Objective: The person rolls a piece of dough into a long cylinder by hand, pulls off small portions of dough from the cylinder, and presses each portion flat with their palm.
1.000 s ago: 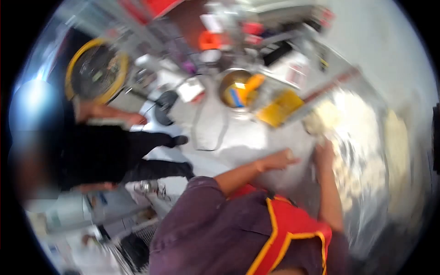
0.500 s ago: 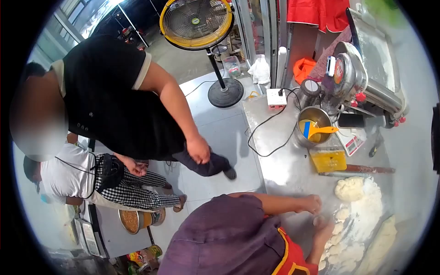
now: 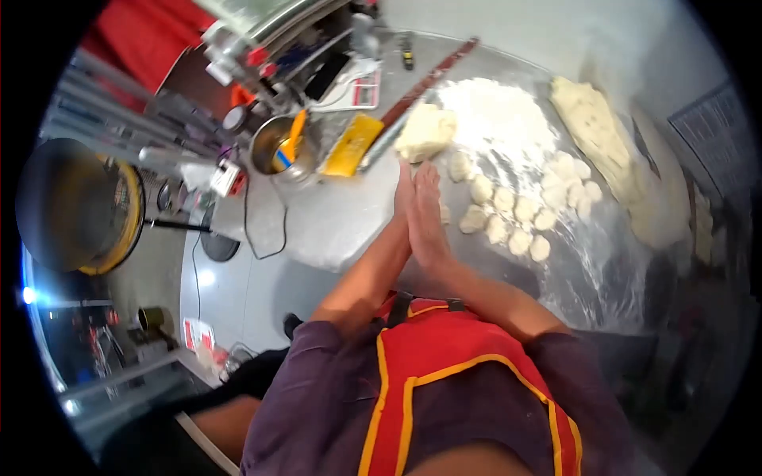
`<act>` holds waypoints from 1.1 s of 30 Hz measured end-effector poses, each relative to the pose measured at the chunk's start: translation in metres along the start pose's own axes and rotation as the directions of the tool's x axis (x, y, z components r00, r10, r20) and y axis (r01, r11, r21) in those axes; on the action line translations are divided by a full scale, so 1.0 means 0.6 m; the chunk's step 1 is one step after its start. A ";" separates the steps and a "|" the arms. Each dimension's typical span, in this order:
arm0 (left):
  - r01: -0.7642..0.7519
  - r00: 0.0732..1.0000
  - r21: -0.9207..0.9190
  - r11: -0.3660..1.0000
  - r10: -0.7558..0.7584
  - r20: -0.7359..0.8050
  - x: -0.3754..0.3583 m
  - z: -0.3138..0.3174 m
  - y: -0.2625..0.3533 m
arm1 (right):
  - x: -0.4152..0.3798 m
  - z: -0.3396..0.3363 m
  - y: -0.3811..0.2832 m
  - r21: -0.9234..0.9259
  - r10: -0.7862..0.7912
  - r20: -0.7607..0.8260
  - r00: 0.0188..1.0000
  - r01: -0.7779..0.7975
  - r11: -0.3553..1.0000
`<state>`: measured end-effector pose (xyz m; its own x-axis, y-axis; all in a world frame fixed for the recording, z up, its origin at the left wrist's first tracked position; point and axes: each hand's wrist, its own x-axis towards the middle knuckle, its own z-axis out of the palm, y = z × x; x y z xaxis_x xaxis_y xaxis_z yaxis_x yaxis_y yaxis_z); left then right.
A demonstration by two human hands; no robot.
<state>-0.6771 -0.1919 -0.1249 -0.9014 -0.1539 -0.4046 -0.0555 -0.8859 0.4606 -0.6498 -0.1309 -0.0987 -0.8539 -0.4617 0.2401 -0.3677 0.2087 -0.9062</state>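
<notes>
My left hand (image 3: 405, 193) and my right hand (image 3: 426, 208) are pressed palm to palm above the metal table, fingers stretched out and pointing away from me. Nothing shows between them. Just past my fingertips lies a large dough lump (image 3: 427, 132). To the right of my hands are several small flattened dough pieces (image 3: 498, 229), with one partly hidden behind my right hand. White flour (image 3: 500, 115) is spread beyond them. A long dough slab (image 3: 591, 127) lies at the right.
Left of the dough are a yellow scraper (image 3: 352, 146), a red-brown rod (image 3: 429, 79), a metal pot (image 3: 278, 151) with an orange-handled brush and a white scale (image 3: 361, 87). A black cable (image 3: 264, 255) crosses the table. At lower left, a co-worker's arm (image 3: 226, 428) shows near a fan.
The view has swung round from the room and two co-workers to the table before me. My hands, slightly apart before, are now pressed together.
</notes>
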 end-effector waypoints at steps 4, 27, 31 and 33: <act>0.178 0.982 0.072 0.981 -0.181 0.051 -0.078 0.030 -0.088 | 0.025 -0.064 0.222 -0.328 0.064 0.115 0.991 -0.023 0.944; 0.369 0.860 0.461 0.807 -0.485 0.160 -0.070 0.011 -0.167 | -0.061 -0.184 0.183 -0.414 0.199 -0.453 0.869 -0.403 0.816; 0.297 0.835 0.665 0.686 -0.524 0.168 -0.056 -0.013 -0.136 | -0.080 -0.224 0.062 0.101 0.701 -0.045 0.711 -0.695 0.712; 0.287 0.789 0.731 0.619 -0.585 0.186 -0.048 -0.024 -0.115 | -0.123 -0.220 0.095 0.040 0.452 -0.022 0.892 -0.451 0.891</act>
<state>-0.6410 -0.1327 -0.1567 -0.7587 0.4782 -0.4424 -0.6070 -0.2727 0.7464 -0.6566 0.0289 -0.1220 -0.9356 -0.2985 -0.1885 0.0726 0.3599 -0.9302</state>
